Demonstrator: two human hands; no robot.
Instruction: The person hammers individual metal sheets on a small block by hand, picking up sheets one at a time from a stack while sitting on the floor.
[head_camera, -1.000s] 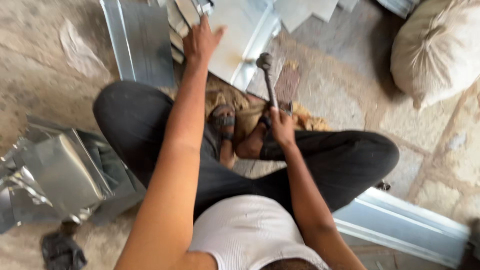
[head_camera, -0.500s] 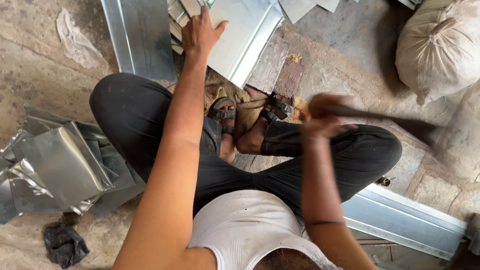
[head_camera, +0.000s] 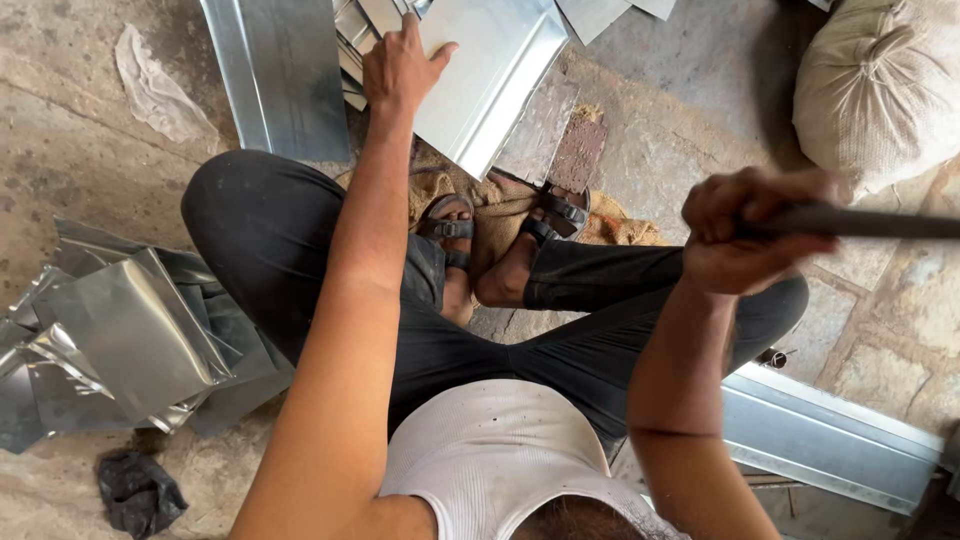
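Fingers of the left hand (head_camera: 400, 68) lie flat on the folded metal sheet (head_camera: 495, 70) at upper centre of the frame, while the right hand (head_camera: 750, 235) – clenched round a raised hammer handle (head_camera: 880, 222) at right – could, I judge, strike them if its aim strays.

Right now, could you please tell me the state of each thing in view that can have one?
Left hand: flat on the sheet.
Sheet: lying flat, edge folded.
Right hand: fist shut on the handle.
Handle: raised, blurred.
Sack: full, tied shut.
Scraps: crumpled, piled.
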